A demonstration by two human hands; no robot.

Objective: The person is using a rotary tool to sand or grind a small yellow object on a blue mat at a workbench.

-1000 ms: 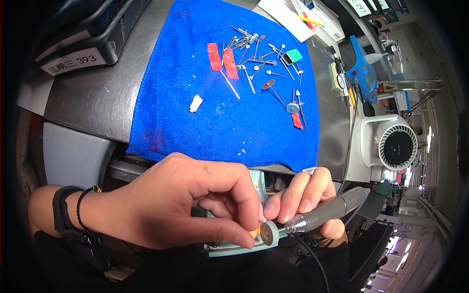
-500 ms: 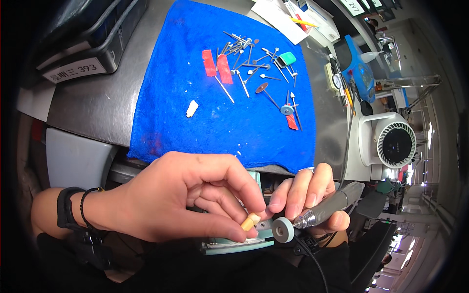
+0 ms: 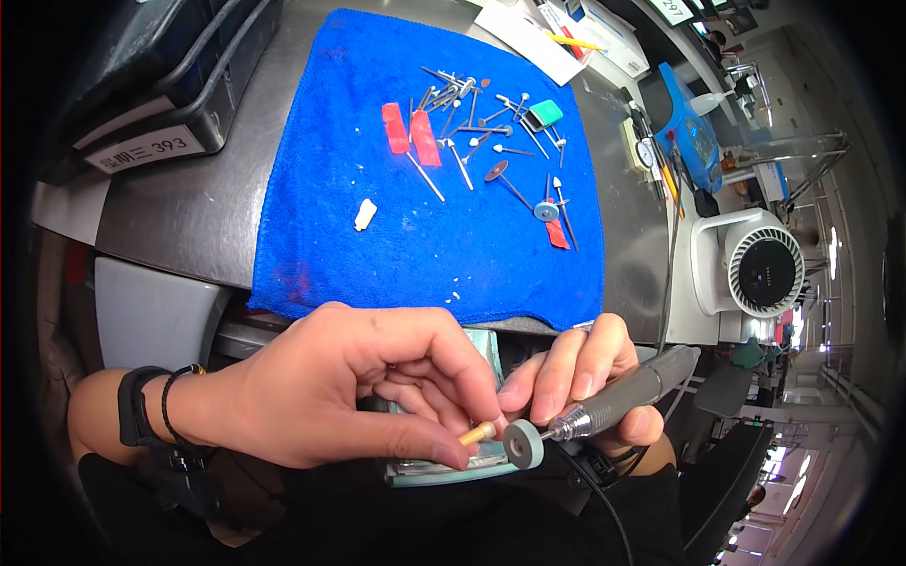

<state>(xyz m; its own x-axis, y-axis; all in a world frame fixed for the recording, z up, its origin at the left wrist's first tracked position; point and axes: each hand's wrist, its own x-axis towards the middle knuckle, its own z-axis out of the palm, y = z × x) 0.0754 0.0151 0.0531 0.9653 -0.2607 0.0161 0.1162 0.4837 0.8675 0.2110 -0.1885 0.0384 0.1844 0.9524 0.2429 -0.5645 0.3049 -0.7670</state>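
Observation:
My left hand [image 3: 354, 387] pinches a small tooth-shaped piece [image 3: 476, 435], yellow at one end and whitish at the other, between thumb and forefinger. A grey rotary handpiece [image 3: 618, 404] lies across my right hand [image 3: 576, 363], its fingers wrapped around the grip. On its tip sits a round grey-green grinding wheel [image 3: 523, 444], very near the whitish end of the piece; whether they touch I cannot tell. Fingertips of both hands are close together. Beneath them is a pale green tray-like surface [image 3: 444, 474], partly hidden by my hands.
A blue towel [image 3: 321, 189] covers the metal bench beyond my hands. On it lie several rotary burs [image 3: 453, 94], red strips [image 3: 426, 139], a green block [image 3: 545, 114] and a white tooth-shaped piece [image 3: 365, 214]. A black bin [image 3: 179, 104] stands left, a white fan [image 3: 763, 269] right.
The grinding wheel and handpiece have shifted left, closer to the small piece. My left hand has turned the piece slightly. The bench items shift a little in the picture.

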